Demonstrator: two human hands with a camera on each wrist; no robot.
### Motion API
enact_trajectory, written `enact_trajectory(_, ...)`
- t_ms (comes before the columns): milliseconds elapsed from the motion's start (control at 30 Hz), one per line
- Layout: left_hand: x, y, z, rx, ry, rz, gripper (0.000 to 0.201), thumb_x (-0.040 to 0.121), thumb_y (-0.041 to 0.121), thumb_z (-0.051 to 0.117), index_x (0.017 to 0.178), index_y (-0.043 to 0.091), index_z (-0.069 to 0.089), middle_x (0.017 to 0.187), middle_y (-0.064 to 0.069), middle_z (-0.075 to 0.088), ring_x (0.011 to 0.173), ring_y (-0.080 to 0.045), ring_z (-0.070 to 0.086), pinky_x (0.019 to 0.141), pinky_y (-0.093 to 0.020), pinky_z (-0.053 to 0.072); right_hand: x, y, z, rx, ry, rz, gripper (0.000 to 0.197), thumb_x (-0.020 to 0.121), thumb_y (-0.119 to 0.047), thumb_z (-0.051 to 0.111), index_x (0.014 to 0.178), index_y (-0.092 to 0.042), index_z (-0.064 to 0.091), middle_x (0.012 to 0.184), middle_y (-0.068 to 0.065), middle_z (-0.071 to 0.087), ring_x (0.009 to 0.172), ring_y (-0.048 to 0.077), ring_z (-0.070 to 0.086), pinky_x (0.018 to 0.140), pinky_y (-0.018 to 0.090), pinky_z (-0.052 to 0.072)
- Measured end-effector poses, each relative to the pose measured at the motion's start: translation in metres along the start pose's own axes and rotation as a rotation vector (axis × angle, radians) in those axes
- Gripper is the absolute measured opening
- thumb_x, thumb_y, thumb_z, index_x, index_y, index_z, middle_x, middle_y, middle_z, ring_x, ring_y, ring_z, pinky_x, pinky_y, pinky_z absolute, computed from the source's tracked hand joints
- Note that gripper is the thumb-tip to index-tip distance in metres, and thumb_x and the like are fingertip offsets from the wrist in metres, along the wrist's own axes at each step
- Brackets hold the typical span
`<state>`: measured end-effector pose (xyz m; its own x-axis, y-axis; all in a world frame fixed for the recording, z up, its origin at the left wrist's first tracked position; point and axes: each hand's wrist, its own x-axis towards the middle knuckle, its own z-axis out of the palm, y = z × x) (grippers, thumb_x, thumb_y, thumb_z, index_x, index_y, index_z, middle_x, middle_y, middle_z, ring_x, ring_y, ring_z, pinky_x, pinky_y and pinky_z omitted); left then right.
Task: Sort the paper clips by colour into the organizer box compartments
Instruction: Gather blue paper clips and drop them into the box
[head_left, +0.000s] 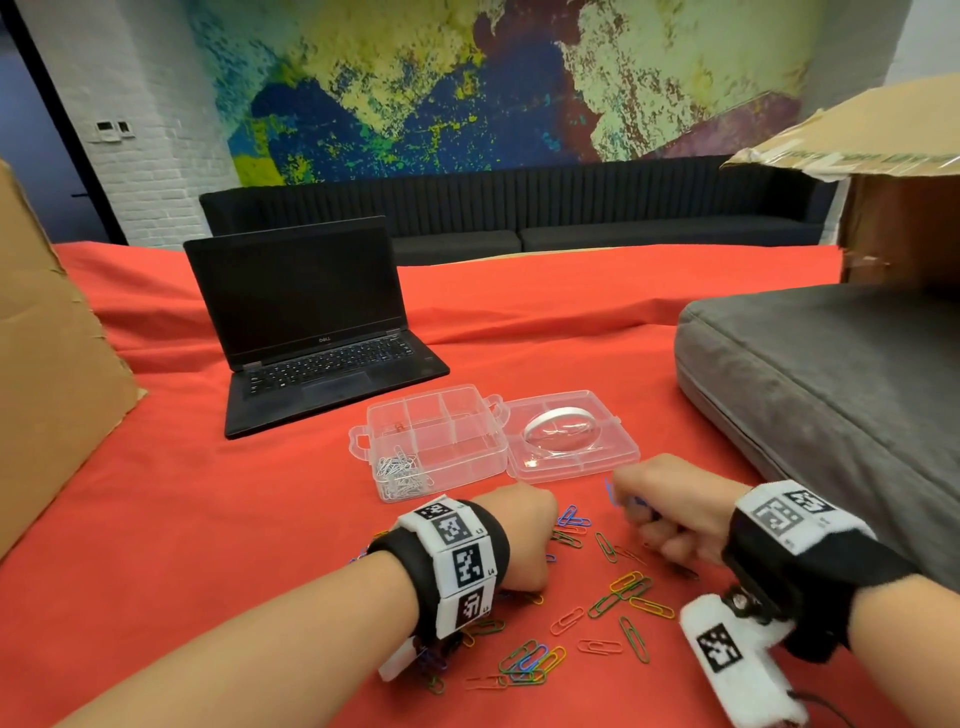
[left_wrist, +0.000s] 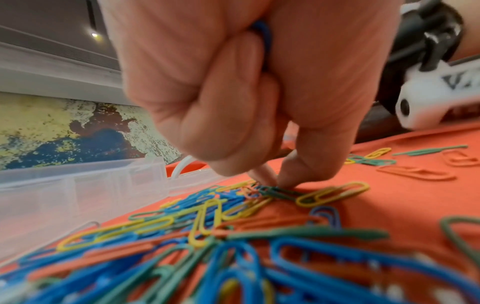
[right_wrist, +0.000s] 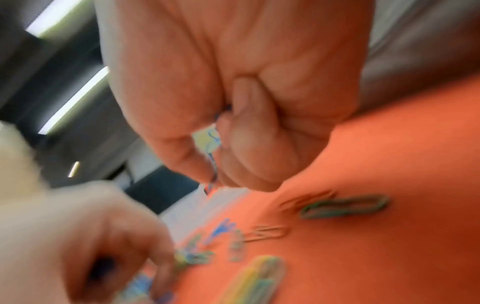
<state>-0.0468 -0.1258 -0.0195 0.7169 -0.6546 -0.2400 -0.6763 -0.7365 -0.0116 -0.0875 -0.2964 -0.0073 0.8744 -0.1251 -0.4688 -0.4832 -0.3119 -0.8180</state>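
A clear organizer box (head_left: 470, 470) lies open on the red cloth, its lid (head_left: 618, 454) folded out to the right. Silver clips (head_left: 400, 474) fill its near-left compartment. Coloured paper clips (head_left: 618, 595) are scattered on the cloth in front of it. My left hand (head_left: 537, 545) is down on the pile. In the left wrist view its curled fingers hold a blue clip (left_wrist: 265, 35), while the thumb and forefinger tips (left_wrist: 285, 181) pinch at the clips by a green clip (left_wrist: 281, 193). My right hand (head_left: 631, 506) is lifted near the box and grips blue clips (right_wrist: 213, 162).
An open black laptop (head_left: 317, 343) stands behind the box on the left. A grey cushion (head_left: 841, 395) lies at the right, with cardboard boxes (head_left: 47, 374) at both sides. A white wrist camera unit (head_left: 727, 660) hangs under my right wrist.
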Motion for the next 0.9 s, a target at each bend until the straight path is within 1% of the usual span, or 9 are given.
enact_trajectory(133,-0.002,-0.003,-0.002,-0.023,-0.017,-0.023,0.019,0.078,0.017,0.059,0.064,0.007,0.053,0.061,-0.009,0.049,0.056,-0.025,0.047,0.052,-0.032,0.045,-0.006,-0.010,-0.012,0.754,-0.268,0.100,0.008,0.069,-0.016,0.037,0.066,-0.011,0.043,0.059,0.004,0.039,0.034,0.009,0.024,0.030,0.008,0.015)
enact_trajectory(200,-0.004,-0.009,-0.004,-0.141,-0.052,-0.051,0.016,0.082,0.020,0.055,0.076,0.006,0.059,0.069,-0.010,0.051,0.063,-0.025,0.047,0.059,-0.033,0.047,-0.007,-0.013,-0.015,0.864,-0.304,0.073,0.015,0.070,-0.021,0.038,0.062,-0.010,0.045,0.061,0.006,0.042,0.034,0.010,0.026,0.031,0.008,0.016)
enact_trajectory(267,-0.007,-0.020,-0.008,-0.457,-0.105,-0.133,0.014,0.085,0.020,0.049,0.079,0.011,0.057,0.065,-0.007,0.046,0.056,-0.022,0.043,0.051,-0.025,0.040,-0.003,-0.015,-0.013,0.816,-0.271,0.049,0.023,0.076,-0.027,0.044,0.059,-0.011,0.045,0.061,0.005,0.043,0.035,0.008,0.024,0.033,0.008,0.014)
enact_trajectory(367,-0.015,-0.039,-0.015,-1.219,-0.202,-0.285,0.018,0.085,0.015,0.034,0.068,0.020,0.038,0.054,0.002,0.024,0.036,-0.009,0.020,0.037,-0.007,0.017,0.006,-0.015,-0.004,0.438,-0.121,-0.014,0.028,0.091,-0.027,0.049,0.067,-0.015,0.045,0.056,0.001,0.041,0.035,0.006,0.021,0.033,0.007,0.013)
enact_trajectory(467,-0.020,-0.059,-0.020,-1.768,-0.209,-0.272,0.019,0.080,0.014,0.027,0.065,0.018,0.037,0.052,0.002,0.023,0.033,-0.006,0.017,0.035,-0.005,0.011,0.018,-0.015,0.008,-0.270,0.059,-0.241,0.020,0.094,-0.024,0.053,0.075,-0.018,0.055,0.056,-0.004,0.043,0.036,0.008,0.035,0.035,0.016,0.027)
enact_trajectory(567,-0.025,-0.071,-0.024,-2.028,-0.160,-0.213,0.021,0.080,0.023,0.031,0.062,0.014,0.038,0.052,-0.001,0.026,0.034,-0.007,0.020,0.035,-0.005,0.014,0.027,-0.018,0.017,-0.807,0.089,-0.391,0.007,0.092,-0.023,0.056,0.088,-0.025,0.062,0.071,-0.011,0.051,0.074,0.011,0.056,0.066,0.019,0.041)
enact_trajectory(667,-0.024,-0.076,-0.024,-2.047,-0.122,-0.223,0.038,0.089,0.035,0.037,0.058,0.013,0.036,0.053,-0.002,0.029,0.034,-0.008,0.019,0.033,-0.006,0.015,0.031,-0.020,0.022,-1.096,0.073,-0.370,0.019,0.090,-0.025,0.059,0.108,-0.027,0.062,0.099,-0.004,0.059,0.096,0.019,0.058,0.079,0.024,0.043)
enact_trajectory(733,-0.020,-0.074,-0.025,-1.927,-0.071,-0.283,0.042,0.096,0.037,0.037,0.060,0.016,0.036,0.052,0.000,0.029,0.034,-0.006,0.019,0.033,-0.006,0.013,0.030,-0.019,0.021,-1.178,0.049,-0.375,0.020,0.090,-0.021,0.057,0.109,-0.023,0.061,0.105,-0.001,0.061,0.103,0.020,0.059,0.075,0.022,0.039)
enact_trajectory(900,-0.004,-0.055,-0.022,-0.839,0.083,-0.235,0.030,0.097,0.037,0.048,0.082,0.014,0.061,0.053,0.007,0.042,0.042,-0.009,0.036,0.040,-0.018,0.030,0.033,-0.012,0.017,-1.289,0.009,-0.360,0.015,0.091,-0.015,0.048,0.099,-0.015,0.061,0.109,0.007,0.066,0.101,0.026,0.061,0.076,0.025,0.044)
